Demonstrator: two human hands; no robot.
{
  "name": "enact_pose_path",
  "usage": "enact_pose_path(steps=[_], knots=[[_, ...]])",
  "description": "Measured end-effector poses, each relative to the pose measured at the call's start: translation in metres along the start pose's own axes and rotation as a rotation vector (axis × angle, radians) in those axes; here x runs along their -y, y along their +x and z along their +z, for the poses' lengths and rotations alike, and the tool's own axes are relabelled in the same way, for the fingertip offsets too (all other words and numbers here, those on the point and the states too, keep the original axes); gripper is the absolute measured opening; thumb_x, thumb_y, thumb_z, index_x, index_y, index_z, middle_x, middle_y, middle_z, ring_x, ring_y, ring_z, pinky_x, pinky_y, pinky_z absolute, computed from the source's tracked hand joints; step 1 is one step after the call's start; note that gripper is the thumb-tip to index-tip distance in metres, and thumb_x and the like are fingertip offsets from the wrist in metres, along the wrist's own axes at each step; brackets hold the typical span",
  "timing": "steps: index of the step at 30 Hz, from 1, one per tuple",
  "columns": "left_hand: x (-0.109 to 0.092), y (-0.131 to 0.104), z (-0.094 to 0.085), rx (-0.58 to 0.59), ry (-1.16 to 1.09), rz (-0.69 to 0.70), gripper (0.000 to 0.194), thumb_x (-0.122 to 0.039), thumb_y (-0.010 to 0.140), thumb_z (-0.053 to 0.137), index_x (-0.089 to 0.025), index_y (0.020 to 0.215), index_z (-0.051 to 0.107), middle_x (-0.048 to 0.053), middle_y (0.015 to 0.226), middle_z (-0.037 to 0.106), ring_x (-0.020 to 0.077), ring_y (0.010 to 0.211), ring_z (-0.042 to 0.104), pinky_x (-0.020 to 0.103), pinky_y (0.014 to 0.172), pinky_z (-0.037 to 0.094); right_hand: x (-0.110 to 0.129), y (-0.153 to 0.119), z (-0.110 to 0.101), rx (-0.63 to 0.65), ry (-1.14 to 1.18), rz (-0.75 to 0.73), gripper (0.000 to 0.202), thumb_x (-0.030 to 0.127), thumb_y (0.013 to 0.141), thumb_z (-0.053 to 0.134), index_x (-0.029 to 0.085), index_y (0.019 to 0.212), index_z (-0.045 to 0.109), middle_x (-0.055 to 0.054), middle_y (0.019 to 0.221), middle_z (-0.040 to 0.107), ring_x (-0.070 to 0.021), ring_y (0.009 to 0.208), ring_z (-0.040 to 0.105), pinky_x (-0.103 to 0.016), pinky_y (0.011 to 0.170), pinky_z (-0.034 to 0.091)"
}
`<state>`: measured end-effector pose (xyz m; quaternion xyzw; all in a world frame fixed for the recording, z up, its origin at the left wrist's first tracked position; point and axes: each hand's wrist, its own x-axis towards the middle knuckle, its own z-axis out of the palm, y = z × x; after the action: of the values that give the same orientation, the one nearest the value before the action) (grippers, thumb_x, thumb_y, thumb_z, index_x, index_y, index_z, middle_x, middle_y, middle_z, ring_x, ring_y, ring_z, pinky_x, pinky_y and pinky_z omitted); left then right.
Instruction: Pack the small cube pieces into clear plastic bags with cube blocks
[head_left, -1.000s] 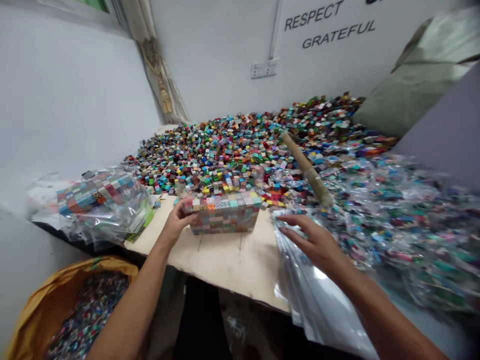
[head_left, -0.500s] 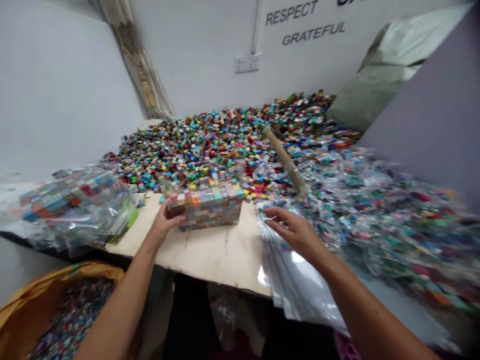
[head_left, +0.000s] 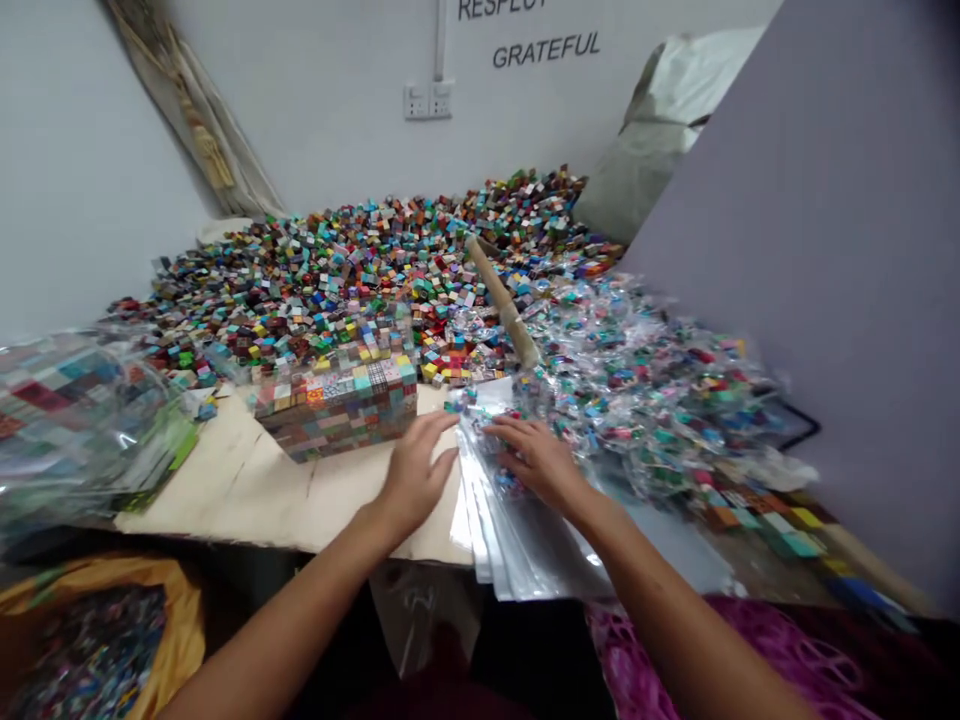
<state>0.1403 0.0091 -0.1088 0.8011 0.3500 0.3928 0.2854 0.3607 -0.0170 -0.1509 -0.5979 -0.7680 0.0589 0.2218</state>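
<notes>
My left hand [head_left: 418, 472] is open, its fingers stretched toward the left edge of a stack of clear plastic bags [head_left: 525, 550]. Just beside it, a rectangular block of small patterned boxes [head_left: 345, 408] stands on the pale board [head_left: 225, 470], and the hand no longer holds it. My right hand [head_left: 541, 462] hovers over or rests on the upper part of the bags, fingers spread; contact is hard to tell. A few small colourful bits [head_left: 510, 478] show by its fingertips.
Behind lies a wide heap of small coloured boxes [head_left: 337, 260], with a brown roll [head_left: 501, 300] across it. Crinkled clear packets [head_left: 630, 370] pile up at right. Bagged blocks [head_left: 67, 400] sit at left, above a yellow sack [head_left: 180, 610]. A purple-grey panel [head_left: 825, 250] rises at right.
My left hand has let go of the block of boxes and moved right to the bags' edge. My right hand stays over the bags. The view has turned right.
</notes>
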Motion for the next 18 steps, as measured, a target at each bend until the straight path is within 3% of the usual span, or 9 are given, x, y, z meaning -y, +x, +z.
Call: enact_pose_path(steps=[4,6,8,14,18], knots=[[0.018,0.053,0.049,0.177,0.201,-0.107,0.054,-0.010,0.077,0.050,-0.018,0.130,0.050,0.016,0.144,0.039,0.0325,0.136,0.031,0.052,0.111,0.028,-0.002,-0.023,-0.003,-0.061,0.199,0.015,0.035,0.021,0.084,0.052,0.022,0.119,0.059,-0.009,0.129,0.058,-0.0239,0.117,0.054,-0.043,0.095,0.044],[0.025,0.066,0.060,0.256,0.312,-0.180,0.055,-0.008,0.076,0.051,-0.015,0.130,0.050,0.019,0.143,0.040,0.0363,0.135,0.031,0.056,0.108,0.029,-0.001,-0.030,-0.007,-0.079,0.238,0.064,0.031,0.023,0.084,0.053,0.021,0.114,0.061,-0.010,0.129,0.057,-0.0234,0.116,0.055,-0.040,0.094,0.045],[0.029,0.069,0.062,0.313,0.358,-0.195,0.049,-0.011,0.079,0.050,-0.015,0.127,0.052,0.019,0.136,0.049,0.0357,0.129,0.039,0.054,0.105,0.033,0.000,-0.032,-0.013,-0.078,0.231,0.088,0.027,0.023,0.083,0.054,0.021,0.108,0.064,-0.010,0.122,0.061,-0.0240,0.111,0.057,-0.040,0.091,0.046],[0.027,0.030,0.042,0.371,0.376,-0.127,0.041,-0.018,0.085,0.050,-0.019,0.125,0.053,0.013,0.124,0.061,0.0281,0.117,0.053,0.044,0.102,0.039,0.000,-0.027,-0.024,-0.095,0.284,0.167,0.020,0.029,0.085,0.053,0.023,0.096,0.069,-0.006,0.100,0.070,-0.0250,0.096,0.062,-0.042,0.087,0.045],[0.024,-0.010,0.031,0.324,0.383,-0.031,0.040,-0.018,0.087,0.048,-0.022,0.127,0.051,0.010,0.126,0.060,0.0271,0.121,0.050,0.047,0.105,0.035,0.008,-0.027,-0.026,-0.267,0.445,0.266,0.026,0.038,0.088,0.052,0.024,0.101,0.069,-0.006,0.103,0.069,-0.0234,0.098,0.061,-0.039,0.088,0.045]])
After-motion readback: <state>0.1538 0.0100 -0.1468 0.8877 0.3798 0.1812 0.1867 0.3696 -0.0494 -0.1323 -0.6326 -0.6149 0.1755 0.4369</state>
